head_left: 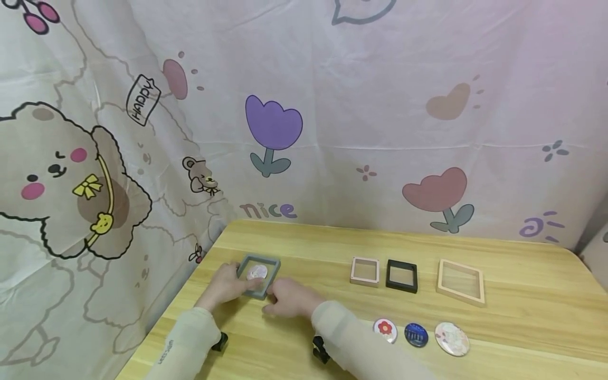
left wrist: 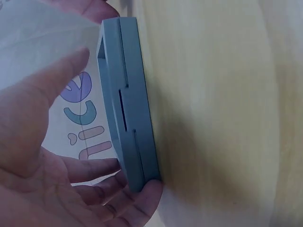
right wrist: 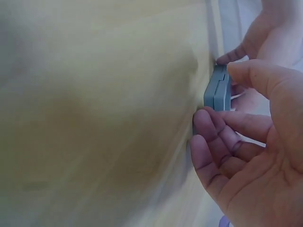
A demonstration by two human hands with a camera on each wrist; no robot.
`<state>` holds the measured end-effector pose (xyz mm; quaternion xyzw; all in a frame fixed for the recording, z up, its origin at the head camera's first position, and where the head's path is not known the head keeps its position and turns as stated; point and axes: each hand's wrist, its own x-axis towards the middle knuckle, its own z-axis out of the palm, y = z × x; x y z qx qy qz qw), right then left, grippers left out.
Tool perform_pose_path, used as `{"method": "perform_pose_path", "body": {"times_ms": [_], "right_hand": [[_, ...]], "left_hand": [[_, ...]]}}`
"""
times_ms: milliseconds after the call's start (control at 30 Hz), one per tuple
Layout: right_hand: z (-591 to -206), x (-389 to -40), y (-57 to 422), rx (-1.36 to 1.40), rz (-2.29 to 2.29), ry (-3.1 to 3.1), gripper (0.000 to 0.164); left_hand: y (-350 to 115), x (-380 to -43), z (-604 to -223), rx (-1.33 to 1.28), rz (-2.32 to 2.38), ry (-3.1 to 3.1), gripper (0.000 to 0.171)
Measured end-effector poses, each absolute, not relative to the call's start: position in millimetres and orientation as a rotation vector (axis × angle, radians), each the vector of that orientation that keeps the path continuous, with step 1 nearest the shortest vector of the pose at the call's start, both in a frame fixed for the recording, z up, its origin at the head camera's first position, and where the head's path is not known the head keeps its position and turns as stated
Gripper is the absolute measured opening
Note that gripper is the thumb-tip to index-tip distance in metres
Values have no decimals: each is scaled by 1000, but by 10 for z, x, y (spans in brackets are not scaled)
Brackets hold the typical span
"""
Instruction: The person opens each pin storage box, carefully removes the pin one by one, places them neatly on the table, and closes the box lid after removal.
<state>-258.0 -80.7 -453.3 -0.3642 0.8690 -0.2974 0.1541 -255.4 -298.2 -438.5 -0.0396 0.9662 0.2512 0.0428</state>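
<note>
A grey square display frame [head_left: 273, 278] lies at the table's left side, with a round pale patterned badge [head_left: 257, 272] in its window. My left hand [head_left: 225, 285] holds the frame's left edge; its thumb reaches over the near part. In the left wrist view, fingers of the left hand [left wrist: 28, 156] curl at one end of the frame [left wrist: 137, 113], the thumb raised off its face. My right hand [head_left: 292, 298] is at the near right corner. From the right wrist view, thumb and forefinger of the right hand [right wrist: 255, 151] pinch the frame [right wrist: 217, 90]. The badge is hidden in both wrist views.
To the right stand a pink frame [head_left: 365, 282], a black frame [head_left: 401, 286] and a larger wooden-coloured frame [head_left: 461, 297]. Nearer lie a red-flower badge [head_left: 385, 330], a blue badge [head_left: 416, 335] and a large pale badge [head_left: 452, 339]. A printed curtain [head_left: 332, 184] hangs behind the table.
</note>
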Motion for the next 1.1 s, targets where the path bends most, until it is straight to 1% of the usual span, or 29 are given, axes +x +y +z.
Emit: {"method": "perform_pose_path", "body": {"times_ms": [100,267,433,533,667,733,900,1100], "right_hand": [[-4538,-2534,-796,-1078,-839,2478,38],[-4574,-2489,-800,-1130,-833,2462,34],[-4546,-2479,-729,-1143,-872,2428,41],[-4506,-2527,-634,-1111,-940,2404,40],[-4466,-2647,-490,-1036,-1008,2430,18],[-4450,-2714,-425,-1003,-1022,2464,14],[-4416,-2862,-297,-983,-1034,2540,20],[-4397,-2964,-183,-922,-993,2587,34]], "left_hand": [[-2952,-2541,-4405,-105,732,2979,113],[-2921,-2523,-4438,-81,676,3004,118],[-2892,-2517,-4462,-46,640,3015,118],[-2874,-2508,-4460,-36,661,3008,119],[-2846,-2482,-4445,-14,665,2997,118],[-2830,-2463,-4439,8,655,2993,117],[-2780,-2400,-4432,81,663,2970,115],[-2676,-2330,-4422,189,672,2947,116]]}}
